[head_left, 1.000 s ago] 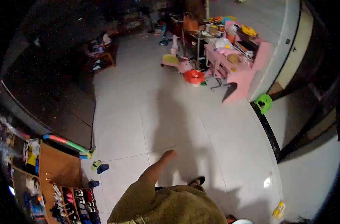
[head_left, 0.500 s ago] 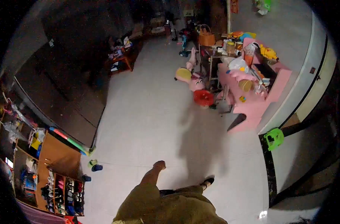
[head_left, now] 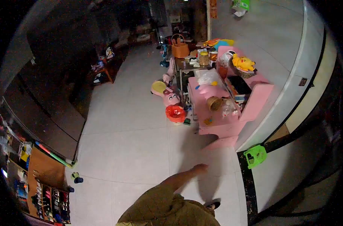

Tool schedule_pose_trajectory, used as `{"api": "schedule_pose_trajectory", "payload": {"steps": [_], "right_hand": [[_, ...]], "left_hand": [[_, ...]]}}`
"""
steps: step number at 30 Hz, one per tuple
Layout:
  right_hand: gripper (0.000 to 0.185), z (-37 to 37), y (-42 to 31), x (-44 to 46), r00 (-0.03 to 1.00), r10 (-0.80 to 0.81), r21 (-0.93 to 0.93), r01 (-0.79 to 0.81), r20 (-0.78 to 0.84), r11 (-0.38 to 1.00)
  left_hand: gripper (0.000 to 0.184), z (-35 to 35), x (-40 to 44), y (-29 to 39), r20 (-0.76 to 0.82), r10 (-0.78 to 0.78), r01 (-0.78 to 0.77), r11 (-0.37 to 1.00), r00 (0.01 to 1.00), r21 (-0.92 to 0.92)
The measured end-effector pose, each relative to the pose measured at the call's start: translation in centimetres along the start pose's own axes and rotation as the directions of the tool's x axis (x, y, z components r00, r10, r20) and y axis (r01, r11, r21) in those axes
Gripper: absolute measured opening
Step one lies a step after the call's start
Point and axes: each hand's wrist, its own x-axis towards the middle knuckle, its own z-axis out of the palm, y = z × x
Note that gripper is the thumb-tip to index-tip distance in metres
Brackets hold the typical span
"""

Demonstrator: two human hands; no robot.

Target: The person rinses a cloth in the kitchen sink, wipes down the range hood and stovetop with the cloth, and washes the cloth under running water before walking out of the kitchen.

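Note:
My left hand (head_left: pixel 200 169) is stretched out over the pale tiled floor, below the pink desk and touching nothing that I can see. Motion smears its fingers, and nothing sticks out of the hand. The arm comes out of an olive-brown sleeve (head_left: pixel 156 201) at the bottom of the view. My right hand is out of view. One foot in a dark sandal (head_left: pixel 214 205) shows at the lower right of my body. Nearest beyond the hand stands the pink desk (head_left: pixel 220 130), with a woven basket (head_left: pixel 214 103) and plastic bags on it.
A red basin (head_left: pixel 175 113) and a pink toy (head_left: pixel 171 99) stand left of the desk. A green stool (head_left: pixel 255 156) is at the right doorway. Slippers (head_left: pixel 78 180) lie near the shoe rack (head_left: pixel 51 201) at left. A yellow plush toy (head_left: pixel 244 63) rests behind the desk.
The view has turned to the right and moved closer to the desk, so the room's contents sit further left. My left hand has swung to the right in the view.

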Motion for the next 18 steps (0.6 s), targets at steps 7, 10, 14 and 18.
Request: {"api": "schedule_pose_trajectory", "payload": {"steps": [7, 10, 14, 18], "right_hand": [[0.043, -12.1, -3.5, 7.0, 0.997, -0.056, -0.028, 0.058, 0.056, 0.998], [0.045, -16.4, -4.6, 9.0, 0.996, -0.057, -0.033, 0.060, 0.069, 0.998], [0.048, -20.7, -4.3, 10.6, 0.998, -0.029, -0.024, 0.030, 0.055, 0.999], [0.051, -22.8, -3.2, 11.6, 0.999, 0.015, -0.007, -0.015, 0.033, 1.000]], "left_hand": [[0.033, -3.7, 3.2, 5.6, 0.504, -0.560, 0.460, 0.828, 0.657, 0.321], [0.040, -3.2, 0.1, 3.1, 0.335, -0.613, 0.527, 0.789, 0.716, 0.318], [0.034, -4.8, -1.6, 5.4, 0.178, -0.633, 0.612, 0.774, 0.754, 0.162], [0.030, -3.9, -4.5, 3.7, 0.093, -0.625, 0.626, 0.780, 0.775, 0.027]]}}
